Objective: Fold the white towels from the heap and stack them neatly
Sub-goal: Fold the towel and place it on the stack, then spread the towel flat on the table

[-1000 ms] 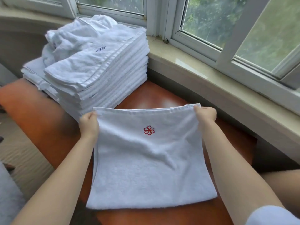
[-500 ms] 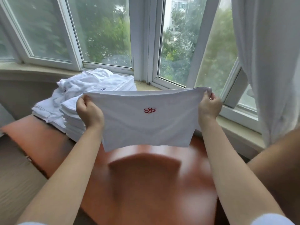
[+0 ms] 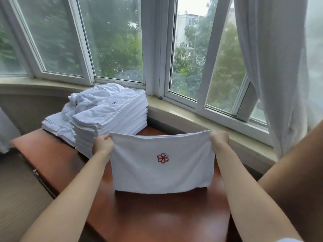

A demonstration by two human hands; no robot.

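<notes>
A white towel (image 3: 162, 173) with a red flower emblem hangs upright in front of me, its lower edge at or just above the reddish-brown table (image 3: 157, 217). My left hand (image 3: 102, 145) grips its top left corner. My right hand (image 3: 219, 139) grips its top right corner. Behind my left hand rises a tall stack of folded white towels (image 3: 111, 123). A loose heap of crumpled white towels (image 3: 90, 98) lies on and behind that stack, with a lower folded pile (image 3: 56, 125) to its left.
A stone window sill (image 3: 192, 117) runs behind the table under white-framed windows. A white curtain (image 3: 272, 67) hangs at the right. A bare leg (image 3: 293, 194) shows at the right edge. Carpeted floor (image 3: 19, 198) lies left of the table.
The towel lay flat on the table, was lifted high by its top corners, and has now come down so its lower edge is at the table. The view tilted up.
</notes>
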